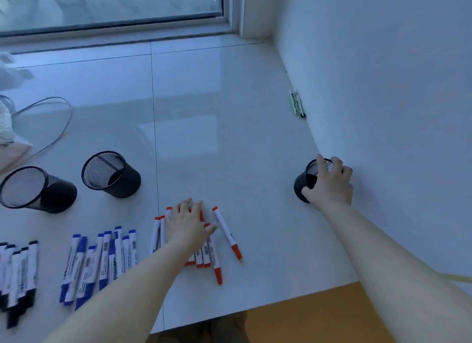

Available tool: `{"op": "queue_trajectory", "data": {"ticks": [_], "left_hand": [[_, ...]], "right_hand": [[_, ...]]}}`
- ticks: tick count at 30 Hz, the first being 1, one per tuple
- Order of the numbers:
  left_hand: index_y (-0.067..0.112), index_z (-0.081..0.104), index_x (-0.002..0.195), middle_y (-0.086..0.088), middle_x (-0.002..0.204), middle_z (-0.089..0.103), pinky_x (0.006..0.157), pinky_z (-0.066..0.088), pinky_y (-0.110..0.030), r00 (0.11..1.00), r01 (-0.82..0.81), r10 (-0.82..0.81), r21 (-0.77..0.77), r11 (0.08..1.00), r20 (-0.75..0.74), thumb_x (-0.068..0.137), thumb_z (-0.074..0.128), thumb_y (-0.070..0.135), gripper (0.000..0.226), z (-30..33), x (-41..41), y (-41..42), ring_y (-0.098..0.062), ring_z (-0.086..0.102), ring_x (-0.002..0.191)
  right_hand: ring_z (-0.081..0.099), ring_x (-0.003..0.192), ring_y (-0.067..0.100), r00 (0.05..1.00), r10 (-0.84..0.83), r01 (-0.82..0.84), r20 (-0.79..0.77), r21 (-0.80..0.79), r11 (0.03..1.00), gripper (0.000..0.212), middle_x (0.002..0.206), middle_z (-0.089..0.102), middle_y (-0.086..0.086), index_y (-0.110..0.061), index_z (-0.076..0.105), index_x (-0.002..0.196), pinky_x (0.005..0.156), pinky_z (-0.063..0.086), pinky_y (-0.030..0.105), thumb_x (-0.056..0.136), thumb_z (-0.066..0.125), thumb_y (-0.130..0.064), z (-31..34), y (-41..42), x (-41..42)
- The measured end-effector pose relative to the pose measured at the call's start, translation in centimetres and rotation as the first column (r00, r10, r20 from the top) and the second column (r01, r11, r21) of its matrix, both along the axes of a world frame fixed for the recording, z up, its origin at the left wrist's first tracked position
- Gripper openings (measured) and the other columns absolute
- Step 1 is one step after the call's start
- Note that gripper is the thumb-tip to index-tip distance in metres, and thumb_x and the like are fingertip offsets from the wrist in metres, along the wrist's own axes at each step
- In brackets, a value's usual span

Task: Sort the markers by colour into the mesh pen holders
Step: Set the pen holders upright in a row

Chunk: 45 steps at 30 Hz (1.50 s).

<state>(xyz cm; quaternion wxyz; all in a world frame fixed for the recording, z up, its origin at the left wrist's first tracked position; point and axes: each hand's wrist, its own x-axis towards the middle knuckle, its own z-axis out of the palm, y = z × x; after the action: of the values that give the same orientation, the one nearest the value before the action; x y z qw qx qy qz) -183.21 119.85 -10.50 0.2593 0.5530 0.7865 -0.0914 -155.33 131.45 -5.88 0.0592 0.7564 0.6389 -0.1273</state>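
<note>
Three mesh holders stand on the white table (229,100): two at middle left, one (38,189) near the left edge and one (111,174) just right of it, and a third holder (304,182) at middle right close to the wall (383,87). Right hand (329,182) holds that third holder, grip curled over its rim. Left hand (189,225) lies flat on the red markers (212,253) at lower centre, grip wide, fingers spread; one red marker (227,233) lies just right of the bunch. Blue markers (102,261) sit in a loose group at lower left, black markers (20,273) at the far lower left edge. Cable (51,128) loops at upper left. Small pens, possibly, (297,105) lie by the wall, too small to tell.
</note>
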Motion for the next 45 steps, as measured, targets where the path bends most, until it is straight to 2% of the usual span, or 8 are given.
{"op": "queue_trajectory", "data": {"ticks": [14,19,25,34,36,39,42,45], "left_hand": [[0.023,0.032,0.14,-0.003,0.148,0.026,0.11,0.026,-0.039,0.981,-0.189,0.178,0.202,0.961,0.074,0.086,0.05,0.051,0.063,0.3,-5.2,-3.2,-0.023,0.022,0.135],[0.018,0.032,0.14,-0.004,0.14,0.03,0.101,0.038,-0.037,0.93,-0.349,0.32,0.166,0.922,0.18,0.086,0.057,0.04,0.063,-0.1,-7.5,-5.0,-0.022,0.029,0.129],[0.015,0.025,0.143,-0.005,0.142,0.032,0.092,0.044,-0.031,0.912,-0.364,0.332,0.101,0.926,0.243,0.09,0.052,0.038,0.064,-0.4,-8.4,-5.9,-0.021,0.048,0.119],[0.014,0.031,0.138,-0.006,0.134,0.038,0.09,0.044,-0.032,0.919,-0.35,0.325,0.079,0.934,0.223,0.089,0.053,0.04,0.059,-0.9,-8.1,-5.9,-0.021,0.047,0.117],[0.014,0.032,0.137,-0.006,0.133,0.039,0.09,0.044,-0.032,0.917,-0.356,0.331,0.082,0.931,0.222,0.088,0.054,0.04,0.059,-0.9,-7.9,-6.0,-0.022,0.047,0.116],[0.014,0.032,0.136,-0.007,0.131,0.04,0.089,0.044,-0.031,0.918,-0.359,0.334,0.09,0.929,0.215,0.088,0.054,0.04,0.059,-1.0,-7.6,-6.1,-0.022,0.047,0.115],[0.015,0.032,0.135,-0.007,0.13,0.04,0.087,0.045,-0.033,0.911,-0.38,0.354,0.097,0.92,0.212,0.088,0.054,0.04,0.058,-1.0,-7.4,-6.2,-0.022,0.048,0.112],[0.014,0.032,0.135,-0.007,0.13,0.038,0.082,0.044,-0.032,0.912,-0.385,0.36,0.109,0.916,0.196,0.088,0.053,0.041,0.058,-1.1,-7.0,-6.3,-0.022,0.048,0.111]], "right_hand": [[0.027,0.121,0.031,0.886,0.423,-0.412,-0.189,0.095,0.906,0.078,0.142,0.029,0.002,-0.024,0.03,0.139,0.084,0.047,0.039,0.071,0.066,-0.035,-0.1,0.4,-15.3],[0.028,0.123,0.031,0.828,0.531,-0.518,-0.179,0.117,0.847,0.079,0.144,0.029,0.002,-0.023,0.03,0.139,0.086,0.045,0.039,0.071,0.068,-0.037,-0.6,-0.2,-20.6],[0.029,0.124,0.03,0.79,0.592,-0.574,-0.16,0.146,0.806,0.079,0.143,0.031,0.002,-0.021,0.031,0.138,0.085,0.046,0.039,0.071,0.07,-0.037,-0.9,-0.5,-24.3],[0.023,0.132,0.03,0.806,0.575,-0.551,-0.138,0.178,0.815,0.085,0.148,0.025,0.004,-0.021,0.024,0.143,0.1,0.036,0.043,0.075,0.063,-0.054,-1.1,-1.4,-25.1],[0.028,0.131,0.03,0.807,0.549,-0.483,-0.218,0.292,0.825,0.076,0.144,0.032,0.008,-0.016,0.031,0.14,0.103,0.032,0.044,0.079,0.057,-0.053,-0.9,-2.7,-24.1],[0.042,0.117,0.029,0.854,0.383,-0.237,-0.351,0.394,0.888,0.055,0.127,0.048,0.011,-0.01,0.046,0.128,0.093,0.037,0.04,0.082,0.051,-0.039,-1.6,-5.5,-21.3],[0.042,0.117,0.028,0.935,0.067,-0.022,-0.347,0.133,0.991,0.045,0.127,0.047,0.01,-0.009,0.047,0.126,0.092,0.038,0.04,0.087,0.05,-0.033,-3.4,-8.2,-18.1],[0.039,0.12,0.026,0.975,-0.01,-0.014,-0.22,-0.106,0.994,0.055,0.131,0.041,0.008,-0.011,0.042,0.13,0.091,0.041,0.04,0.089,0.045,-0.047,-5.0,-10.9,-16.4]]}}
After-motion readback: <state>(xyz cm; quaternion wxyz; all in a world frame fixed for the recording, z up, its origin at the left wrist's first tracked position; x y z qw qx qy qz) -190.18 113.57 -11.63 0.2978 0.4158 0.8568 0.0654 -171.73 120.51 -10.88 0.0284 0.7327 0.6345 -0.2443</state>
